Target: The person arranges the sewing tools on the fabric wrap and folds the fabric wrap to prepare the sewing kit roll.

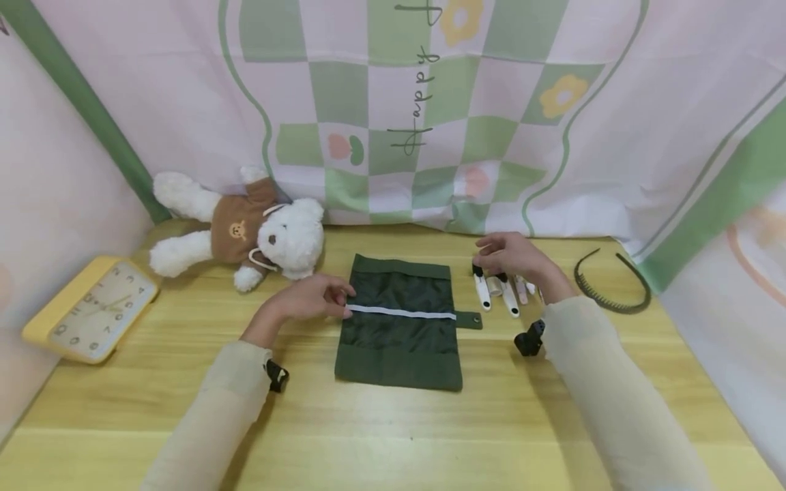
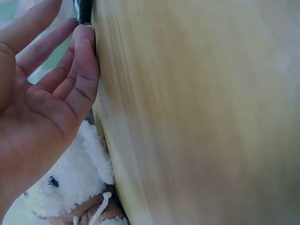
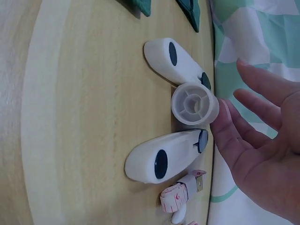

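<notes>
A dark green fabric pouch (image 1: 393, 368) lies unfolded flat, with a white band (image 1: 402, 313) across its middle and a snap tab (image 1: 469, 320) on its right. My left hand (image 1: 310, 296) is at the pouch's left edge, fingers loosely bent, fingertips at the fabric. Past the right side, my right hand (image 1: 510, 256) hovers at two white tools with black ovals (image 3: 164, 159), whose exact kind I cannot tell. Between them stands a round white plastic piece (image 3: 180, 103), nearest my extended fingers. A rolled tape measure (image 3: 174, 197) sits beside them.
At the back left lies a white plush toy (image 1: 236, 232) in a brown top. A yellow clock (image 1: 104, 307) is at the left edge, a dark toothed headband (image 1: 632, 303) at the right. A checked curtain (image 1: 393, 95) hangs along the table's back edge.
</notes>
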{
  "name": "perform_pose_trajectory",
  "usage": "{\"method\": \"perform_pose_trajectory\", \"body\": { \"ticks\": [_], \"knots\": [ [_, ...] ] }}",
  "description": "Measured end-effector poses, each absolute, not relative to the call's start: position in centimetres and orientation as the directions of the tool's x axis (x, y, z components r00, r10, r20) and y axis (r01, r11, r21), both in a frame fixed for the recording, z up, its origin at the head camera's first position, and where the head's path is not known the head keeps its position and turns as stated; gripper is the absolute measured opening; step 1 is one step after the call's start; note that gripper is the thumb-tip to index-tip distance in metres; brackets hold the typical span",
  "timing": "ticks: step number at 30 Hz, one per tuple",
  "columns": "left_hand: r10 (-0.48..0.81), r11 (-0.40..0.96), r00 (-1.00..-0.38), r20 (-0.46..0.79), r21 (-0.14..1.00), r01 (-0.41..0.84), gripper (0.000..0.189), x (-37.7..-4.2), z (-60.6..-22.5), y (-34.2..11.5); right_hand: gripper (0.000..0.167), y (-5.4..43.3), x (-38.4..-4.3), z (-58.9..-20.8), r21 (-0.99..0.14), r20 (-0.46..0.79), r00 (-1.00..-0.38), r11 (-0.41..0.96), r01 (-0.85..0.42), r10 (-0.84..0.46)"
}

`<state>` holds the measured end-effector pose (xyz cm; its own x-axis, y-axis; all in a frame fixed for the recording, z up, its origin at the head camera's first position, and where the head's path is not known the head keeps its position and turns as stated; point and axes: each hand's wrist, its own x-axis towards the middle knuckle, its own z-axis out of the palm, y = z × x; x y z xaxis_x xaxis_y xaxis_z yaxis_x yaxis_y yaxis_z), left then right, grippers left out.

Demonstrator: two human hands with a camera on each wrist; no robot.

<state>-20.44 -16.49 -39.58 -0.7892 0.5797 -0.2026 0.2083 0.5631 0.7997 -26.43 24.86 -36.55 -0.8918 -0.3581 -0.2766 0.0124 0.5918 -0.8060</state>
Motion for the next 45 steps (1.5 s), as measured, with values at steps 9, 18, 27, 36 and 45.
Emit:
{"method": "perform_pose_trajectory", "body": {
  "ticks": [9,18,27,36,45],
  "knots": [
    [0.593,0.575,-0.777,-0.212,0.787,0.223,0.026,-20.6,-39.6,-16.4,0.060,24.6,-26.9,-37.1,-0.773,-0.297,-0.879,0.634,-0.007,-0.372],
    [0.602,0.578,-0.769,-0.216,0.782,0.233,0.014,-20.7,-39.3,-16.2,0.054,23.9,-27.4,-37.1,-0.705,-0.318,-0.879,0.709,-0.032,-0.356],
    [0.623,0.562,-0.754,-0.208,0.789,0.247,0.010,-20.9,-39.3,-16.0,0.043,23.5,-27.5,-37.1,-0.681,-0.309,-0.878,0.729,-0.064,-0.366],
    [0.631,0.563,-0.750,-0.200,0.783,0.265,0.008,-21.0,-39.5,-16.0,0.025,23.1,-27.6,-37.4,-0.677,-0.333,-0.880,0.736,-0.027,-0.338],
    [0.643,0.550,-0.742,-0.187,0.788,0.278,0.007,-21.0,-39.5,-16.0,0.040,22.6,-27.7,-37.6,-0.661,-0.325,-0.905,0.750,0.008,-0.276]
  ]
}}
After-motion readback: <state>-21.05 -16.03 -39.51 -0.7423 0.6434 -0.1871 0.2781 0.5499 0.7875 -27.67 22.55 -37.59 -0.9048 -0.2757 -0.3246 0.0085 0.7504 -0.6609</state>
